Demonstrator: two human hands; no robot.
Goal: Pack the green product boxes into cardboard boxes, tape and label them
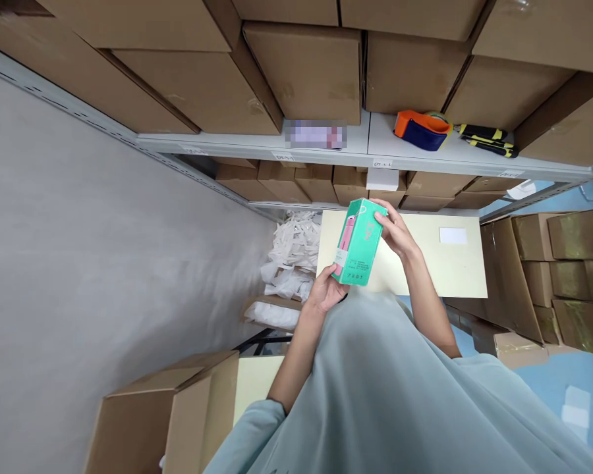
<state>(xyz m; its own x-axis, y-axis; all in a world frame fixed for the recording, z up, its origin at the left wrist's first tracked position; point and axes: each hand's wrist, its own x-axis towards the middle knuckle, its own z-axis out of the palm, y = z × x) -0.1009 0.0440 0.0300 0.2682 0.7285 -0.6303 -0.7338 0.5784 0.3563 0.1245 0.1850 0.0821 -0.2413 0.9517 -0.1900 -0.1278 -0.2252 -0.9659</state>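
Between my two hands is a green printed box (367,243) with a pink, bottle-like item pictured on its narrower side. My left hand (327,289) grips its lower left corner, thumb on the pictured side. At the upper right corner, my right hand (394,227) holds it with the thumb on the front face and the fingers behind. The box is tilted and held above a cream tabletop (454,270). Whatever the fingers cover at the back of the box is hidden.
Cardboard boxes (306,72) fill the grey shelf (346,155) ahead. An orange and blue tape dispenser (422,130) and black-yellow cutters (489,138) lie on it. White packing material (296,240) sits left of the table, and stacked cartons (568,263) stand right. An open carton (178,401) is lower left.
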